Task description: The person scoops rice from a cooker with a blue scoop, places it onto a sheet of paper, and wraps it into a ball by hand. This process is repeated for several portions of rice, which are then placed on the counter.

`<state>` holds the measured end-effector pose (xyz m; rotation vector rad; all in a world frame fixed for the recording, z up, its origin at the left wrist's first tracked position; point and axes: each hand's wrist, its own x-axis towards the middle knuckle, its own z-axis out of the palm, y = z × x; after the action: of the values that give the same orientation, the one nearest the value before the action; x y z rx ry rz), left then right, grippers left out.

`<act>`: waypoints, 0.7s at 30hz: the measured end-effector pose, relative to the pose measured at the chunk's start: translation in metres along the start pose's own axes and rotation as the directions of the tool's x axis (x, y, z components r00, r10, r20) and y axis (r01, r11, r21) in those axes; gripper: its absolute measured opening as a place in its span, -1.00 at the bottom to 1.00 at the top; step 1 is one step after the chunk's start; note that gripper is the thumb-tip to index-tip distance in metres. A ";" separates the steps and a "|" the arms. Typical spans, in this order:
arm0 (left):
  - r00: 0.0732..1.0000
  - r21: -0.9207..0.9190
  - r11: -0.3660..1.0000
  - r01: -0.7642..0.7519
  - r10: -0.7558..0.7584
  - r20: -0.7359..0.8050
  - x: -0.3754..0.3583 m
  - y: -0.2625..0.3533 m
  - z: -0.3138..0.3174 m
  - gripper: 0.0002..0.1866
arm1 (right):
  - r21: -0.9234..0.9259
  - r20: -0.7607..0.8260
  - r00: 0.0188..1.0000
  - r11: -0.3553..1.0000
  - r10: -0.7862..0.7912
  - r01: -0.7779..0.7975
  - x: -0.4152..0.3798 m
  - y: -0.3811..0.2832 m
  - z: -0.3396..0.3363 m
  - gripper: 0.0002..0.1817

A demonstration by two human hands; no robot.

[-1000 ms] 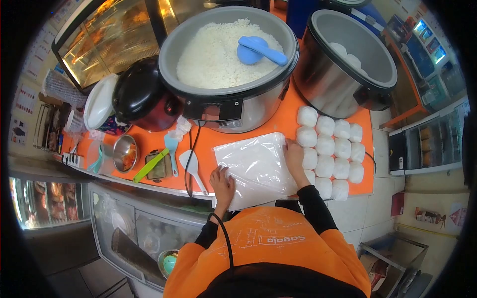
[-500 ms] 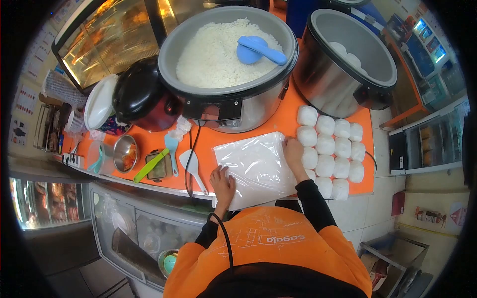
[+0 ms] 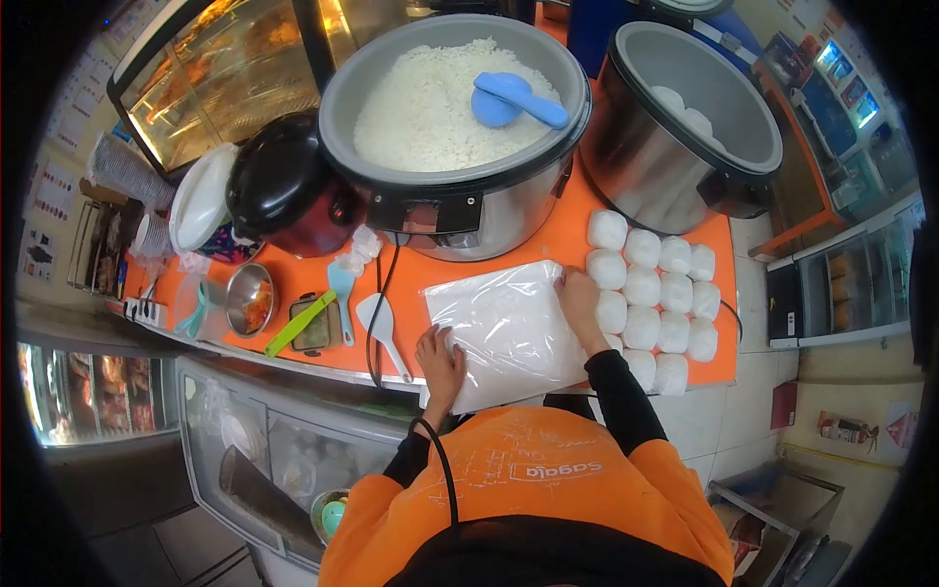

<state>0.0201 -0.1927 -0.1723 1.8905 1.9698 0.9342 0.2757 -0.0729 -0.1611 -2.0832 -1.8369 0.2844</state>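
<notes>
On the orange counter (image 3: pixel 409 279), right at the person's front, the plastic stack (image 3: pixel 504 338) lies flat between the two hands, roughly square, with no clear long axis, its far edge slanting slightly. The left hand (image 3: pixel 441 364) rests at its left side, fingers bent; the right hand (image 3: pixel 580 303) reaches farther forward, at its far right corner. Whether either pinches the film or merely presses it, I cannot tell. The right hand is the nearer to the white packs (image 3: pixel 642 286), just beside it; the rice pot (image 3: pixel 514 217) stands beyond the stack.
</notes>
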 end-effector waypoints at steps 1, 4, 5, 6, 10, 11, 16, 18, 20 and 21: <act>1.000 -0.005 1.000 0.003 -0.003 0.001 0.000 0.000 0.000 -0.59 | -0.016 -0.002 1.000 1.000 -0.004 0.004 0.000 0.000 0.001 -0.79; 1.000 -0.021 1.000 0.012 -0.012 -0.004 0.000 -0.002 0.000 -0.58 | -0.016 -0.045 0.999 1.000 0.000 0.000 -0.002 0.000 0.006 -0.75; 1.000 -0.027 1.000 0.015 -0.015 -0.009 0.000 -0.002 0.001 -0.57 | -0.008 -0.064 0.998 1.000 0.003 -0.003 -0.004 0.000 0.009 -0.73; 1.000 -0.035 0.999 0.020 -0.020 -0.014 0.000 -0.002 0.000 -0.57 | 0.003 -0.038 0.998 0.999 0.053 -0.053 -0.007 -0.003 0.007 -0.70; 1.000 -0.061 0.998 0.019 -0.020 -0.024 0.001 0.002 -0.001 -0.54 | 0.061 0.089 0.994 0.995 0.069 -0.074 -0.015 -0.005 -0.013 -0.62; 1.000 -0.056 0.998 0.013 -0.013 -0.005 0.002 0.003 -0.003 -0.53 | 0.086 0.121 0.992 0.995 0.031 -0.042 -0.016 -0.002 -0.017 -0.62; 0.992 0.080 0.997 0.015 -0.025 0.127 0.002 -0.002 -0.001 -0.44 | 0.171 0.220 0.970 0.975 0.102 -0.141 -0.005 0.014 -0.014 -0.56; 0.986 0.105 0.993 0.046 -0.063 0.154 0.002 -0.002 0.002 -0.41 | 0.240 0.206 0.959 0.940 0.195 -0.243 -0.005 0.011 -0.022 -0.55; 0.989 0.183 0.983 0.022 -0.048 0.139 0.000 -0.008 0.009 -0.39 | 0.353 0.146 0.950 0.883 0.275 -0.310 -0.006 0.008 -0.033 -0.55; 0.991 0.223 0.975 0.012 -0.043 0.131 0.000 -0.008 0.010 -0.38 | 0.356 0.048 0.964 0.897 0.262 -0.262 -0.007 0.010 -0.033 -0.58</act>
<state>0.0201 -0.1897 -0.1848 1.9776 2.0858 0.5818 0.2962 -0.0847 -0.1351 -2.0563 -1.3697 0.6375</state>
